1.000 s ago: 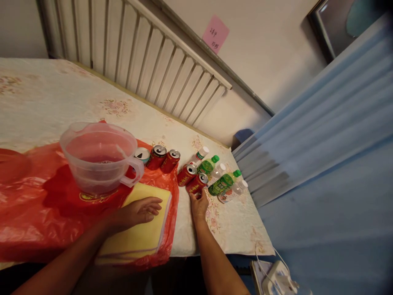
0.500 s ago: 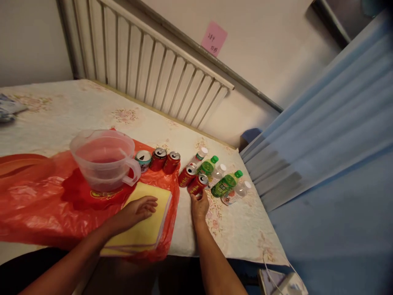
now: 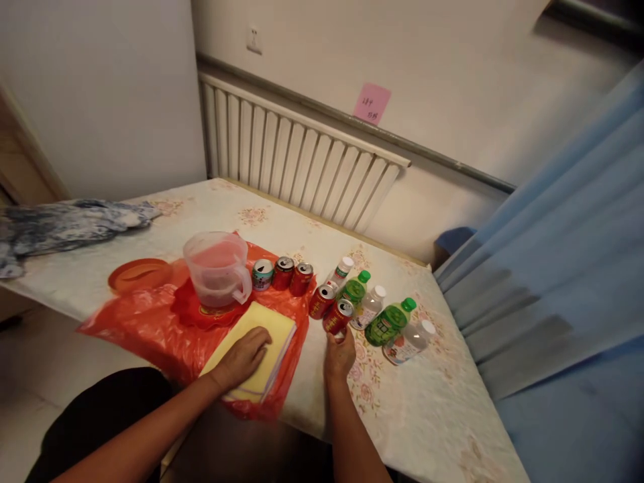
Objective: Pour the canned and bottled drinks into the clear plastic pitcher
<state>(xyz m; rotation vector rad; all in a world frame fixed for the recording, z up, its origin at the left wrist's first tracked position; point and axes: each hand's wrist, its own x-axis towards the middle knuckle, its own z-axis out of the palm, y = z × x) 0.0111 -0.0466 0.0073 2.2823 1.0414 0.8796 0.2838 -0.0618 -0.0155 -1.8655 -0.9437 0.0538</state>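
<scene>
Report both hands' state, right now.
Left hand: open, loosely curled, on or just above the folded yellow cloth, gripping nothing visible.
Right hand: closed on the lower part of the nearest red cylindrical metal can.

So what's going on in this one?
A person is at a table with both hands busy. The right hand has its thumb and fingers at the base of a red can; five bottles stand nearby. The left hand lies over a folded yellow cloth, with a clear plastic jug behind it.
</scene>
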